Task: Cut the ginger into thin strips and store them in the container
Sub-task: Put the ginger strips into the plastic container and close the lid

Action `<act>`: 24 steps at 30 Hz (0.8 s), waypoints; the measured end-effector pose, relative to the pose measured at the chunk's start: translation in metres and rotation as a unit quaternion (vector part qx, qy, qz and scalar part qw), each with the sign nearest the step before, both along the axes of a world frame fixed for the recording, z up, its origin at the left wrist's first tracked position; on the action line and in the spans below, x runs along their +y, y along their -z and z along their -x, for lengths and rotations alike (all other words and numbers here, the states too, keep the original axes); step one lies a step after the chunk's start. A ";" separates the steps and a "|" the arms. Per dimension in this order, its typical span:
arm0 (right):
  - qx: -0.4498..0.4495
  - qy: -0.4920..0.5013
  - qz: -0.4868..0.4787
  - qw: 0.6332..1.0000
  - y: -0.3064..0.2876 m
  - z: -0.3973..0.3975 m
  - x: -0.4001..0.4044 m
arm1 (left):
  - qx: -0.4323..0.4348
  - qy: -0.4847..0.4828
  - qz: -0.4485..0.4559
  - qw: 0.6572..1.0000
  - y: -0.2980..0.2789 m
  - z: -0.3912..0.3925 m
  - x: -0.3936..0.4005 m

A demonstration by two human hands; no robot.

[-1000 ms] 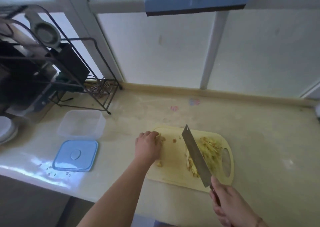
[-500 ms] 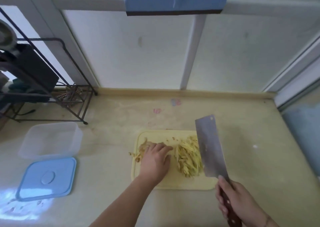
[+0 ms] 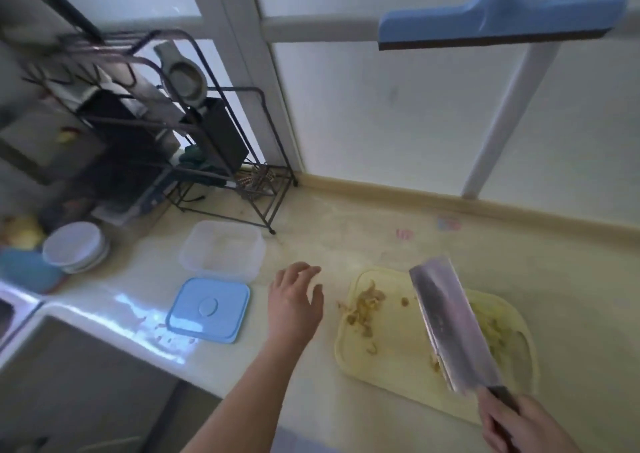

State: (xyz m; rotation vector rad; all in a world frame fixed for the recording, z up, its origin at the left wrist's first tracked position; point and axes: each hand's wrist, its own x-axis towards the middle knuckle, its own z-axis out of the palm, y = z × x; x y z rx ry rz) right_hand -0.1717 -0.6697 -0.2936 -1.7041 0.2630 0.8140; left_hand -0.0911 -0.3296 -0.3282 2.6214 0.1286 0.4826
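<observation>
Ginger (image 3: 363, 309) already cut, lying in two heaps on the yellow cutting board (image 3: 391, 355): darker scraps near the left edge, pale strips (image 3: 491, 328) at the right, partly hidden behind the blade. Left hand (image 3: 294, 300) off the board, fingers spread and relaxed, holding nothing, hovering over the counter between board and container (image 3: 221, 248). Right hand (image 3: 512, 421) wrapped around the handle of the cleaver (image 3: 450, 328), blade tilted above the board. Container open and apparently empty, its blue lid (image 3: 209, 309) just in front. Likely step: fetching the container. Best done by sliding it up against the board's left edge, then scooping strips onto the flat of the blade, steadying with the free hand, and keeping the scraps apart from the strips.
</observation>
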 end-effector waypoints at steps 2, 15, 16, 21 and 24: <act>0.003 -0.017 -0.029 0.999 -0.003 -0.008 0.023 | 0.018 -0.094 -0.040 0.995 -0.007 -0.005 0.035; 0.018 -0.040 -0.079 0.996 -0.007 -0.015 0.075 | 0.052 -0.147 -0.064 0.986 0.013 -0.020 0.088; 0.020 -0.039 -0.082 0.996 -0.006 -0.014 0.073 | 0.024 -0.118 -0.062 0.991 0.015 -0.018 0.079; 0.045 0.009 -0.088 0.995 -0.004 -0.003 0.062 | -0.040 0.050 -0.039 0.997 0.020 -0.012 0.011; 0.052 0.035 -0.099 0.993 -0.003 0.003 0.056 | -0.029 0.088 -0.046 0.995 0.027 -0.008 -0.021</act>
